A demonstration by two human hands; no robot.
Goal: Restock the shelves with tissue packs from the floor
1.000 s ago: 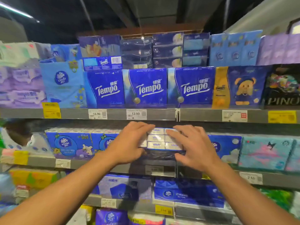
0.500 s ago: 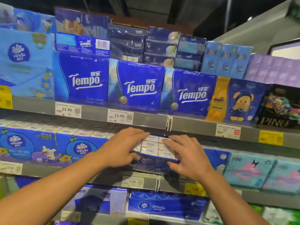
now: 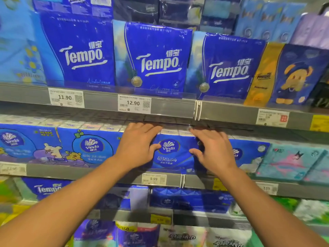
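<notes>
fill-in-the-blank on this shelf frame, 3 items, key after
1. Both hands rest on a blue pack branded ____.
2. The price tag just below that pack reads ____.
3. The three blue packs on the shelf above, such as the middle one, carry the brand ____.

Missing words: Vinda; 9.99; Tempo

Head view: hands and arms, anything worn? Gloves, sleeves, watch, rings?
Nothing worn that shows. The left hand and right hand are bare, no gloves, no rings visible. Both forearms are bare down to the frame's bottom edge: no sleeves, watch or wristband in view.
</notes>
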